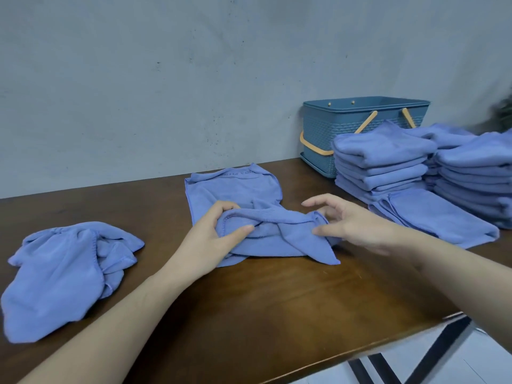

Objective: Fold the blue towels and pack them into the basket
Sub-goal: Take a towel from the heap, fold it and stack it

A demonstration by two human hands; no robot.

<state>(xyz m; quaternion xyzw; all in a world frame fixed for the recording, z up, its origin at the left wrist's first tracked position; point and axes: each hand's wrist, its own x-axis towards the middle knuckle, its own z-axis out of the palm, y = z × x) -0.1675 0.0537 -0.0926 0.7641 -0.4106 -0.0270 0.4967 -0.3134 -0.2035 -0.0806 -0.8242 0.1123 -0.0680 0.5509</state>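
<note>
At the near edge of the dark wooden table (249, 314), both your forearms reach in toward the towel in hand (249, 214), a blue cloth lying between them, flat at its far end and bunched into a ridge at the near end. Your left hand (213, 236) grips that bunched near-left corner, thumb on top and fingers curled under the hem. Your right hand (352, 220) is loosely spread, fingers relaxed, thumb and fingertips touching the near-right corner without yet closing on it. To do this fold well, take that right corner in a firm pinch matching the left, draw the two corners apart until the near hem runs straight, then carry the hem up to meet the far edge, which already lies flat toward the wall. Line up hem on hem before pressing, since soft pile of this sort likely creeps and twists. To your left, well apart, waits the heap of unfolded towels (63, 273), crumpled. Farther off on your right, a single flat towel (437, 220) lies against the foot of the folded stacks (388, 164), several piles rising side by side. Behind them, against the grey wall, stands the basket (332, 126), teal with tan handles; whether anything lies inside cannot be told from here, so packing looks a good way off.
</note>
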